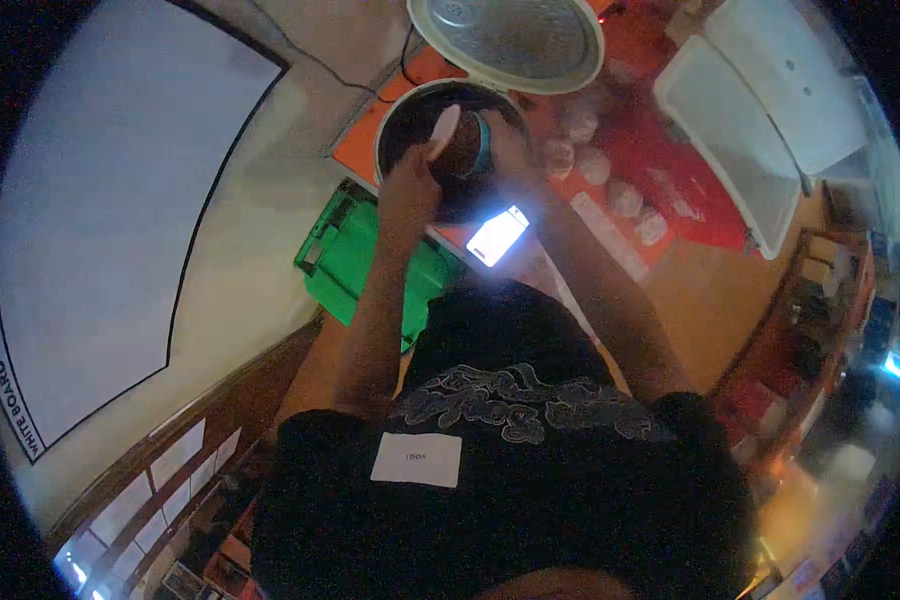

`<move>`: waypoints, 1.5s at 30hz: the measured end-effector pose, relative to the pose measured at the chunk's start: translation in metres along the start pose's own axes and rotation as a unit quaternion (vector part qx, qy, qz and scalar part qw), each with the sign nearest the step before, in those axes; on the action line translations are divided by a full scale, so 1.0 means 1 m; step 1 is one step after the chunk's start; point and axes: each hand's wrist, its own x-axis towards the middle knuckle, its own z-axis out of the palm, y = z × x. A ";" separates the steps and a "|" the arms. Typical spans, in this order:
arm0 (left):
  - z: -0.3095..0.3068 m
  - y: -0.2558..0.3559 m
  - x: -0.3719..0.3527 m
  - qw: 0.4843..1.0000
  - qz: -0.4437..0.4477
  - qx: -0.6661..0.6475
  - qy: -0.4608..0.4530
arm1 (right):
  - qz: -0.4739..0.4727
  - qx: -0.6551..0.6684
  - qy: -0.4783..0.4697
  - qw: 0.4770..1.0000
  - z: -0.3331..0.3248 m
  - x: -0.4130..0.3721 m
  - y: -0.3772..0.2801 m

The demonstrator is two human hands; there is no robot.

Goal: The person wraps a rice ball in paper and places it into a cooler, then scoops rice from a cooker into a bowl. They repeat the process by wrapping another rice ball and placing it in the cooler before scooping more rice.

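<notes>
Both hands are inside a round pot, whose hinged lid stands open behind it. My left hand is closed around a pale, flat, paddle-like utensil. On the pot's right side, my right hand grips a blue-rimmed cup or bowl, with brownish contents beside the rim. The pot's dark interior and blur hide the fingertips. A brightly lit phone lies below the pot, between my forearms.
A green plastic crate or lid is at the left of the pot. Several clear, rounded packets or cups stand on the red surface to the right, near white tubs. A whiteboard hangs at left.
</notes>
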 end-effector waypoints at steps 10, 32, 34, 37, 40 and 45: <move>0.002 -0.001 0.001 0.995 0.029 -0.096 -0.022 | -0.052 0.035 0.014 0.998 -0.007 -0.006 -0.007; 0.017 -0.011 -0.009 0.994 0.004 -0.110 0.029 | -0.289 -0.031 0.084 0.953 -0.002 -0.020 -0.030; 0.013 0.001 -0.014 0.991 0.026 -0.126 0.047 | -0.232 0.050 -0.041 0.971 -0.008 -0.019 -0.033; 0.009 0.038 -0.030 0.990 0.018 -0.131 0.044 | -0.047 0.283 -0.035 0.957 -0.005 -0.016 -0.035; 0.013 0.056 -0.045 0.989 -0.037 -0.146 -0.001 | -0.292 -0.170 0.140 0.931 -0.004 -0.014 -0.018; 0.008 0.033 -0.037 0.986 0.084 -0.140 -0.011 | -0.243 -0.238 0.088 0.936 -0.013 0.000 -0.007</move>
